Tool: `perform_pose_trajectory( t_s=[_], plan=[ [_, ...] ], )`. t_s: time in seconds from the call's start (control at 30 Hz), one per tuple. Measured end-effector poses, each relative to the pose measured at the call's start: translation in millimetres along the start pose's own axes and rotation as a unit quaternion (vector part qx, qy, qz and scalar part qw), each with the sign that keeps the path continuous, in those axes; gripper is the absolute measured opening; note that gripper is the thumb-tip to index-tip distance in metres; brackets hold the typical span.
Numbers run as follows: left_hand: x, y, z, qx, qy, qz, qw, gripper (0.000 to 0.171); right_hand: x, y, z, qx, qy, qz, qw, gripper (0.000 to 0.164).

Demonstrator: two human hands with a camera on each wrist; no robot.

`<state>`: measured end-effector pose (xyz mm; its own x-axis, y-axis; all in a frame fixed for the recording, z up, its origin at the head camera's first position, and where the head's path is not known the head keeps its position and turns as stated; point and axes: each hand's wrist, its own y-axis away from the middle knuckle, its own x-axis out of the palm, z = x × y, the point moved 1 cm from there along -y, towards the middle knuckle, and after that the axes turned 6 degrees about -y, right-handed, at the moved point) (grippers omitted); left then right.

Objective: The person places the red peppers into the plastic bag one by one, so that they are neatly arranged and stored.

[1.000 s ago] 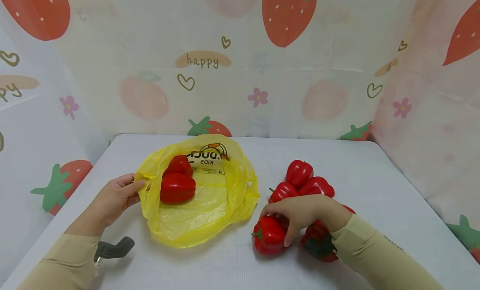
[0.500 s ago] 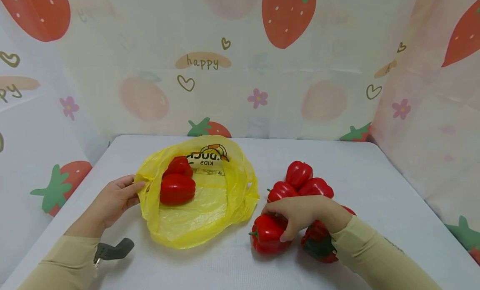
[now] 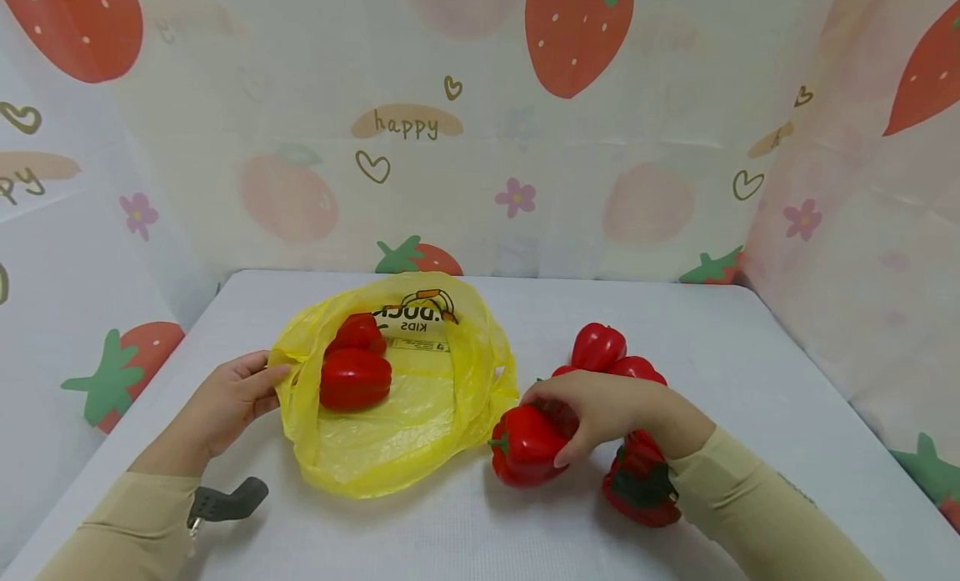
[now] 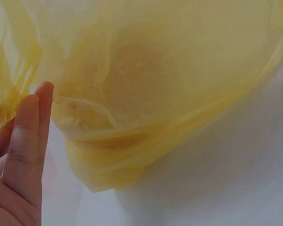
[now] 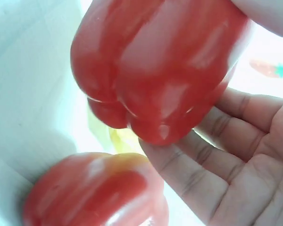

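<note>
A yellow plastic bag (image 3: pixel 480 398) lies with its mouth wide on the table, and two red bell peppers (image 3: pixel 356 379) sit inside at its left. My left hand (image 3: pixel 232 398) pinches the bag's left rim between thumb and fingers. In the left wrist view the thin yellow film (image 4: pixel 146 94) spreads beside those fingers. My right hand (image 3: pixel 607 410) grips a red bell pepper (image 3: pixel 527 448) with a green stem, close to the bag's right side. The right wrist view has its lobed bottom end (image 5: pixel 155 70) between thumb and fingers, and another pepper (image 5: pixel 99 193) below.
Behind and beside the right hand are more red peppers (image 3: pixel 598 346), some partly hidden by it. One pepper with a dark green patch (image 3: pixel 641 485) lies below the right wrist. A grey strap-like piece (image 3: pixel 228 499) sticks out by the left sleeve. Strawberry-print cloth walls (image 3: pixel 450 206) surround the white table.
My right hand has raised the gripped pepper and shifted it slightly left, nearer the bag. The left hand and the bag hold their place.
</note>
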<state>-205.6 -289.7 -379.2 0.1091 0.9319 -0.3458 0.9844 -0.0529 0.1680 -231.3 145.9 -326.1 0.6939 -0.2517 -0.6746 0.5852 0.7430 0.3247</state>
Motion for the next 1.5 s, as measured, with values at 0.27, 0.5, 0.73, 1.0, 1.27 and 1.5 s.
perform_pose_trajectory(
  t_s=[0.27,0.5,0.73,1.0,1.27,1.5],
  plan=[
    [0.7,0.1,-0.1,0.0,-0.003,-0.003,1.0,0.065,-12,2,6,-0.02,0.017,-0.032,0.999,0.057],
    [0.5,0.9,-1.2,-0.003,-0.006,-0.006,1.0,0.069,-24,-2,15,-0.035,0.002,-0.053,0.998,0.058],
    [-0.6,0.0,-1.9,0.0,-0.007,-0.005,1.0,0.069,-32,-9,21,-0.052,-0.014,-0.052,0.997,0.057],
    [-1.0,-0.2,-2.3,0.005,-0.002,0.001,1.0,0.067,-38,-23,30,-0.071,-0.02,-0.058,0.996,0.058],
    [-0.3,-0.1,-2.0,0.005,-0.001,0.0,1.0,0.068,-40,-43,41,-0.086,-0.019,-0.054,0.995,0.057],
    [0.2,0.1,-2.4,0.007,-0.001,0.002,1.0,0.067,-35,-68,51,-0.069,-0.007,-0.052,0.996,0.057]
  ],
)
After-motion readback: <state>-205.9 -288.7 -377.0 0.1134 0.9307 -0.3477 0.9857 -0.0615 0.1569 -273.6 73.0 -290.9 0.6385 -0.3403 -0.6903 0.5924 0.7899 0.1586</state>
